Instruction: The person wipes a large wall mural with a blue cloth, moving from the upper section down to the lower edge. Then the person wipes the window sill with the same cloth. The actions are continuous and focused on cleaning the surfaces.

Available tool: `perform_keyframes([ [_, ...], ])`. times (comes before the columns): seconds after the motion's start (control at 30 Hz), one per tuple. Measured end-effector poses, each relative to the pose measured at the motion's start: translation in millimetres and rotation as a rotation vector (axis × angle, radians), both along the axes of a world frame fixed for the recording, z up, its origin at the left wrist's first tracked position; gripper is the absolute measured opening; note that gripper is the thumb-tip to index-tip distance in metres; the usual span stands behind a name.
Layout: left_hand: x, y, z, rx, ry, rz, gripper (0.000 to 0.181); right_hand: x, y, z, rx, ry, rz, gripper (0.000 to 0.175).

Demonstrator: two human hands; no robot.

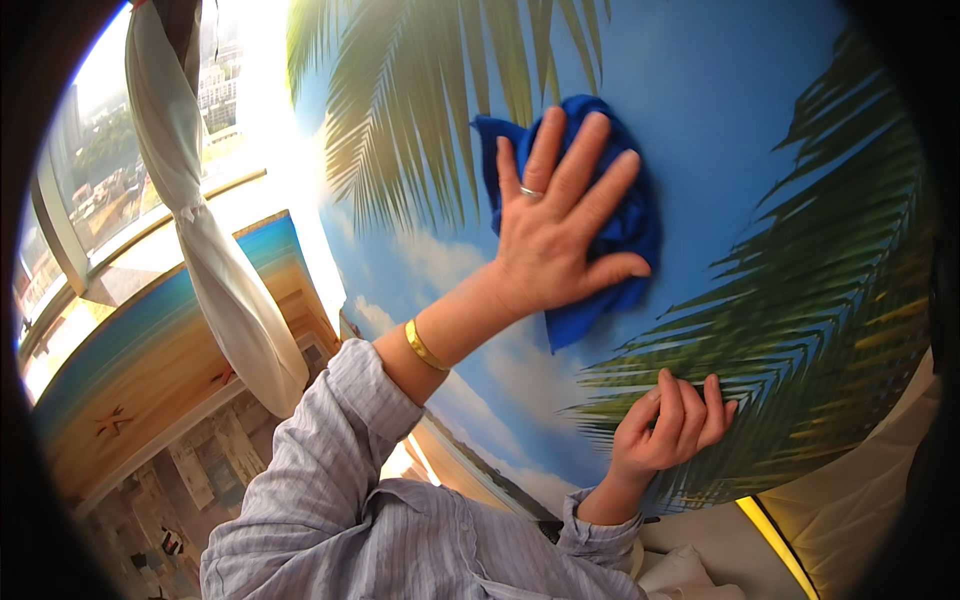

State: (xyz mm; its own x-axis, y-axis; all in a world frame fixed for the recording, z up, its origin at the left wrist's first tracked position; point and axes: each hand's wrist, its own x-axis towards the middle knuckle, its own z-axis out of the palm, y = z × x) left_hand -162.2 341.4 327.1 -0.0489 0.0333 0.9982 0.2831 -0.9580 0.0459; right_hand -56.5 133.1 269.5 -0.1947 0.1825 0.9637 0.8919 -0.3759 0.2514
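My left hand (551,217) lies spread over a crumpled blue cloth (626,225), pressing it flat against a wall printed with blue sky, clouds and palm fronds (727,150). Cloth corners stick out past the fingers at the upper left and below the palm. A ring and a gold-coloured bracelet (424,346) are on this arm. Lower and to the right, my right hand (667,424) is raised in front of the printed dark green fronds (817,330). Its fingers are loosely curled and somewhat apart, and nothing shows in them.
On the left, a tied white curtain (191,195) hangs by a bright window (105,172). Beneath it runs a beach-print panel (180,330) above a wood-patterned floor (195,465). A beige padded surface with yellow trim (776,547) stands at the lower right.
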Motion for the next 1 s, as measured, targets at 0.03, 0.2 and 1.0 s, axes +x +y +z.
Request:
perform_keyframes([
  [0.03,-3.1,5.9,-7.6,-0.019,-0.019,0.007,0.086,0.0,0.4,-0.2,0.001,-0.001,-0.005,0.016],
  [0.2,-13.6,26.4,-69.8,-0.095,-0.037,0.008,0.087,1.2,1.1,-1.6,0.002,-0.01,-0.016,0.017],
  [1.0,10.2,-74.8,-273.0,-0.036,0.284,-0.226,0.055,6.2,-1.5,-3.2,-0.024,-0.053,0.019,0.017],
])
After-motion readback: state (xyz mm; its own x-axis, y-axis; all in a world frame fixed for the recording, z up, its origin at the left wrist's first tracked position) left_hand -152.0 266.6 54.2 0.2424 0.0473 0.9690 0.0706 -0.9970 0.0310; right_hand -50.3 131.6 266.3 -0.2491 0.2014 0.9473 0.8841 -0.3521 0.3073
